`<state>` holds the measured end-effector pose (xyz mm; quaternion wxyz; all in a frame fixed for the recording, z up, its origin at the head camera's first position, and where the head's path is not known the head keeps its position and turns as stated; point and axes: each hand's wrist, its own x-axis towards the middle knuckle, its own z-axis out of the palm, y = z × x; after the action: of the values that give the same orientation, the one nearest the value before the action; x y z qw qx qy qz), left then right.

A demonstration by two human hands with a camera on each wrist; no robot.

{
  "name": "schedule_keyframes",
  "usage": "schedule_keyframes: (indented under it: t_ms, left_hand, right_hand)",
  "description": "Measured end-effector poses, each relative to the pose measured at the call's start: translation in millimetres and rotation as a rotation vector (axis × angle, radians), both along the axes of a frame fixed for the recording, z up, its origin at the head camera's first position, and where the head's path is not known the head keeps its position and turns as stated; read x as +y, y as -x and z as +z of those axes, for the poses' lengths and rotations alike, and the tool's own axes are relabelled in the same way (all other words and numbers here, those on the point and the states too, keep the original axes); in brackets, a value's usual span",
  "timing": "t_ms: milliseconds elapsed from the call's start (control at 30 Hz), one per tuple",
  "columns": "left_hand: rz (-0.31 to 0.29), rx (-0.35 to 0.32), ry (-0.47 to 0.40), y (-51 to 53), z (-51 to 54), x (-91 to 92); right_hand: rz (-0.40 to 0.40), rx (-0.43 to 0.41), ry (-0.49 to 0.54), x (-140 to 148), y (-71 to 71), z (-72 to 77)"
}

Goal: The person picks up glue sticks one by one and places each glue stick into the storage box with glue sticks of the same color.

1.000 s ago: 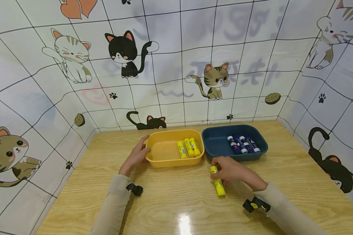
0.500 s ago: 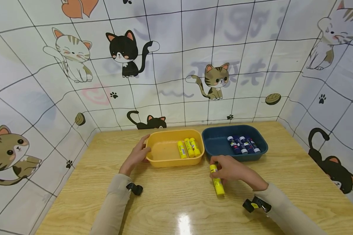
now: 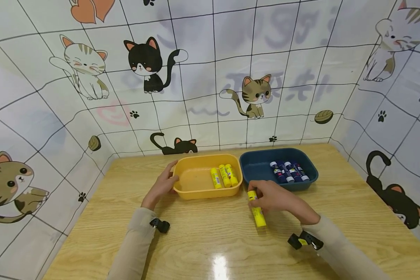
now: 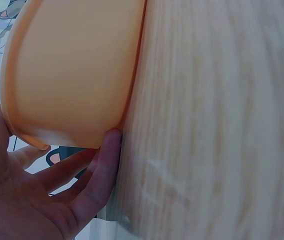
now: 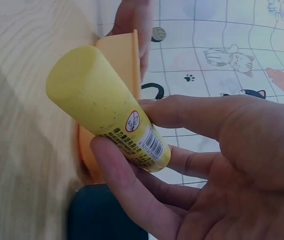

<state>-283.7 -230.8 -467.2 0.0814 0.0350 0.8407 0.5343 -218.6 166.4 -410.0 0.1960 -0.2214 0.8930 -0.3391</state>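
My right hand (image 3: 274,197) pinches a yellow glue stick (image 3: 258,214) between thumb and fingers, in front of the gap between two bins. In the right wrist view the glue stick (image 5: 102,95) is tilted, its barcode label facing the camera. It appears just above the table. At the left end of a yellow plastic bin (image 3: 196,194), my left hand (image 3: 161,186) holds the rim; the left wrist view has its fingers (image 4: 107,165) against the bin's outer wall (image 4: 77,75). Three yellow glue sticks (image 3: 224,176) lie inside at its right side.
A dark blue bin (image 3: 259,165) stands against the yellow one on the right, with several navy sticks with white ends (image 3: 288,172) in it. Behind the wooden table (image 3: 203,237) rises a wall covering (image 3: 203,77) printed with cats.
My right hand has moved slightly up and away from me with the yellow glue stick, towards the bins. My left hand stays on the yellow bin.
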Motion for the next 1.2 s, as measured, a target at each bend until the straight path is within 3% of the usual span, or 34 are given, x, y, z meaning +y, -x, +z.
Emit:
schedule_keyframes:
  t_ms: [233, 533, 700, 833, 933, 1067, 1200]
  left_hand:
    - [0.006, -0.003, -0.001, -3.7, 1.0, 0.1]
    - [-0.019, -0.048, 0.003, -15.1, 25.7, 8.1]
    - [0.007, -0.036, 0.003, -9.2, 14.4, 4.3]
    - [0.018, -0.011, 0.009, -2.6, 1.6, 0.7]
    - [0.018, 0.003, 0.01, -0.7, -2.0, 0.0]
    - [0.01, 0.003, -0.003, -0.5, -0.6, 0.0]
    - [-0.011, -0.023, -0.005, -8.4, 16.9, 4.5]
  right_hand:
    - [-0.004, 0.013, -0.033, -5, 4.3, 14.2]
    - [0.0, 0.065, -0.059, -9, 11.2, 34.8]
    - [0.012, 0.131, -0.061, -14, 16.7, 46.9]
    - [0.013, 0.149, -0.07, -19, 20.2, 56.3]
    - [0.016, 0.158, -0.084, -23, 23.1, 62.1]
    - [0.012, 0.169, -0.095, -28, 28.6, 68.0]
    - [0.005, 0.168, -0.081, -32, 35.3, 71.2]
